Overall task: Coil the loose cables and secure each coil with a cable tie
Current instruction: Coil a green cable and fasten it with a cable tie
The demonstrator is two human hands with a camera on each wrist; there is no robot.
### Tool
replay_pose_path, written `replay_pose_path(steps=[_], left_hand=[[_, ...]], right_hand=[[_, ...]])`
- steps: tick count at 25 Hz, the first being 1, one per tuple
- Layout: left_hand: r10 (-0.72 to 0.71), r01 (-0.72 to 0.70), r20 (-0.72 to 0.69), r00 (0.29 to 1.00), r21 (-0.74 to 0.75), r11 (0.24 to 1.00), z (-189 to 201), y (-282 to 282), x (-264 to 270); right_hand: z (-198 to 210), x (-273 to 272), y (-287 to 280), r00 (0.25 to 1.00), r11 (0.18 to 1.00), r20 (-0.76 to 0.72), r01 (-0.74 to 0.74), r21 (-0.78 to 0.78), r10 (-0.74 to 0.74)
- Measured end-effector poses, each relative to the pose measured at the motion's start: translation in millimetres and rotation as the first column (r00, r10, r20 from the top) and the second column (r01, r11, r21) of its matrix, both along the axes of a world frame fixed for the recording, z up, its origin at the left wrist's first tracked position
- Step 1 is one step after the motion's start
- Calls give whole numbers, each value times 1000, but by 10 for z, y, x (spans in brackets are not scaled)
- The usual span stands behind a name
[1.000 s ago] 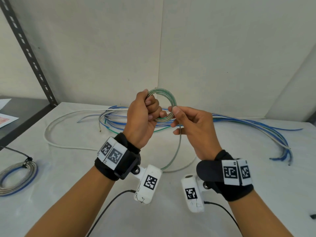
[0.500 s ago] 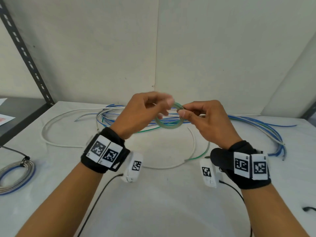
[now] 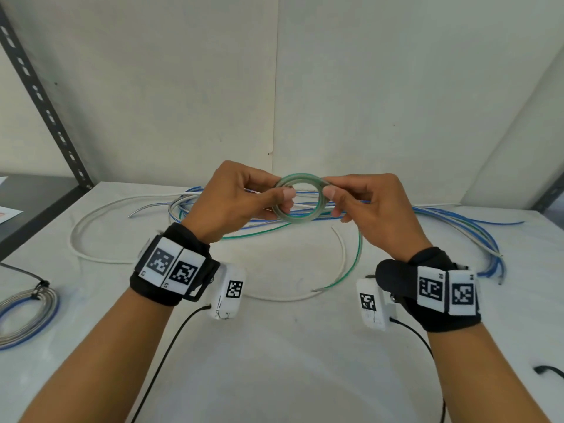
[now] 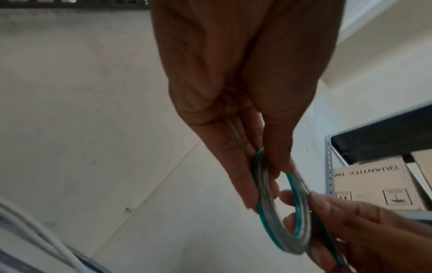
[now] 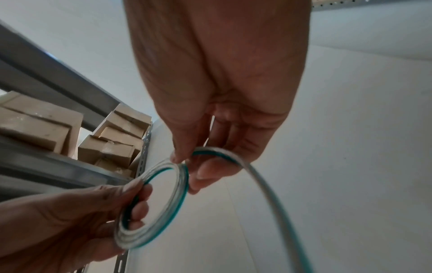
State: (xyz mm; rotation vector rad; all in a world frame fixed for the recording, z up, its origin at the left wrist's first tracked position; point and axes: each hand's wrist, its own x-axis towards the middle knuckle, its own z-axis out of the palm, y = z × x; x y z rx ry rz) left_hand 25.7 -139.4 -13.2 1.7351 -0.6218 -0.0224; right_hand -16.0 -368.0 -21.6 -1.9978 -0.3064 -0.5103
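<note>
Both hands hold a small coil of green-and-clear cable (image 3: pixel 300 215) (image 4: pixel 278 229) (image 5: pixel 161 208) in the air above the table. My left hand (image 3: pixel 276 196) pinches its left side between thumb and fingers. My right hand (image 3: pixel 331 193) pinches the right side. The cable's loose tail (image 3: pixel 355 264) (image 5: pixel 275 203) hangs from the right hand down to the table (image 3: pixel 274 346), and its end lies near the middle. No cable tie is visible.
Loose blue, white and green cables (image 3: pixel 451 227) sprawl across the back of the table. A tied coil (image 3: pixel 27 312) lies at the left edge. A dark shelf (image 3: pixel 33 196) and slotted upright (image 3: pixel 45 102) stand at left. A black object (image 3: pixel 549 371) lies at the right edge.
The coil was upright in my left fist with the right hand feeding cable. It has tipped nearly flat, both hands now pinch opposite sides, and the tail on the table has grown shorter.
</note>
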Motion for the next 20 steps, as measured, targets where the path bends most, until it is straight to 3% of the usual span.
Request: replay_pose_path(steps=[3, 6, 11, 13, 16, 20], left_hand=[[-4, -1, -51, 999, -108, 994, 0, -9, 13], [-4, -8, -78, 997, -153, 988, -4, -24, 13], [-38, 25, -93, 995, -138, 990, -11, -33, 14], [-46, 41, -75, 996, -79, 996, -15, -43, 11], [-40, 40, -10, 999, 9, 999, -23, -44, 12], [11, -26, 104, 994, 142, 990, -26, -30, 24]], right_hand=[[-10, -5, 85, 1000, 989, 5, -22, 148, 21], [-30, -7, 156, 1000, 984, 21, -19, 177, 15], [-19, -12, 132, 998, 994, 44, 40, 100, -45], [-21, -11, 113, 997, 998, 58, 59, -13, -58], [-47, -25, 140, 996, 981, 91, 31, -194, -14], [-79, -27, 196, 997, 975, 72, 2, -221, 14]])
